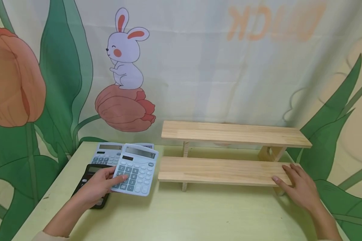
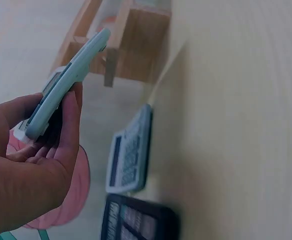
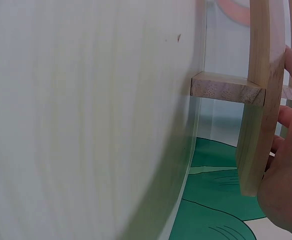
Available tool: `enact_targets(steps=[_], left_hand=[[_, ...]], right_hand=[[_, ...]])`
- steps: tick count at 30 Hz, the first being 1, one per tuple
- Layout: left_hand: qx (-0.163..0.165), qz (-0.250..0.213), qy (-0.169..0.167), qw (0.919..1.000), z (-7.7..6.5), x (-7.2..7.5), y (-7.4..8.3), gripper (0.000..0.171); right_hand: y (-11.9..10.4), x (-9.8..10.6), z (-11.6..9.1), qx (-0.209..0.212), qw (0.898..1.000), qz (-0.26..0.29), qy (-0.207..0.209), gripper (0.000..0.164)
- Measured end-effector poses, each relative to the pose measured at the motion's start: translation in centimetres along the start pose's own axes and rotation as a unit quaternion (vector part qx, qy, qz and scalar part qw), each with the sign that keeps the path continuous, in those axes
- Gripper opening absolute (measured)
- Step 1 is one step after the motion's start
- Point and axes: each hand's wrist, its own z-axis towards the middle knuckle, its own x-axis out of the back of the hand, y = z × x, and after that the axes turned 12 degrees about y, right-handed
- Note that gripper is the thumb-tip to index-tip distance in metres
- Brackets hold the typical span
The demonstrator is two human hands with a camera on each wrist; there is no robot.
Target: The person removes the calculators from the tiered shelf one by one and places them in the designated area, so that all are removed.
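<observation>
A light blue calculator with grey and white keys is held up in my left hand. The thumb lies across its keys and the fingers are behind it, as the left wrist view also shows. Its display reaches toward the left end of a two-tier wooden stand. On the right end of the stand's lower board rests my right hand, fingers spread over the top and thumb near the front edge. In the right wrist view the board appears edge-on beside that hand.
Another light blue calculator lies on the table at the back left, with part of a further one showing behind the held calculator. A black calculator lies nearer, partly covered by my left hand. Behind stands a printed curtain.
</observation>
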Motion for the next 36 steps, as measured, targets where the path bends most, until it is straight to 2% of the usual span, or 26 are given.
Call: enact_targets(steps=[3, 6, 13, 17, 21, 25, 28, 33, 36], left_hand=[[0.029, 0.017, 0.031, 0.9990, -0.1, 0.6, -1.3, 0.052], [0.046, 0.025, 0.050, 0.9974, 0.1, 0.4, -2.6, 0.052], [0.043, 0.037, 0.047, 0.9973, -0.1, -1.2, -4.9, 0.051], [0.064, 0.051, 0.065, 0.9945, -0.1, -1.8, -5.4, 0.047], [0.080, 0.069, 0.083, 0.9909, -0.1, -1.9, -5.5, 0.048], [0.064, 0.132, 0.097, 0.9845, -0.3, -1.6, -5.1, 0.052], [0.046, 0.194, 0.103, 0.9746, -0.8, -1.3, -4.5, 0.059], [0.037, 0.250, 0.089, 0.9635, -1.8, -0.8, -3.0, 0.078], [0.032, 0.243, 0.074, 0.9667, -2.2, -0.8, -2.3, 0.086]], right_hand=[[0.1, -0.1, -0.1, 0.000, 1.000, 0.000, -0.003, 0.073], [0.2, -0.2, -0.2, -0.001, 1.000, -0.003, -0.001, 0.072], [0.2, -0.3, -0.1, 0.003, 1.000, 0.001, 0.002, 0.072], [0.2, -0.3, -0.1, 0.005, 1.000, 0.000, 0.005, 0.072], [0.0, -0.4, 0.0, 0.005, 1.000, -0.001, 0.007, 0.072], [0.0, -0.5, 0.1, 0.006, 1.000, -0.001, 0.005, 0.071], [0.0, -0.6, 0.1, 0.006, 1.000, 0.000, 0.001, 0.071], [0.1, -0.6, 0.1, 0.010, 1.000, 0.000, 0.001, 0.071], [0.2, -0.5, 0.2, 0.011, 1.000, 0.000, 0.001, 0.072]])
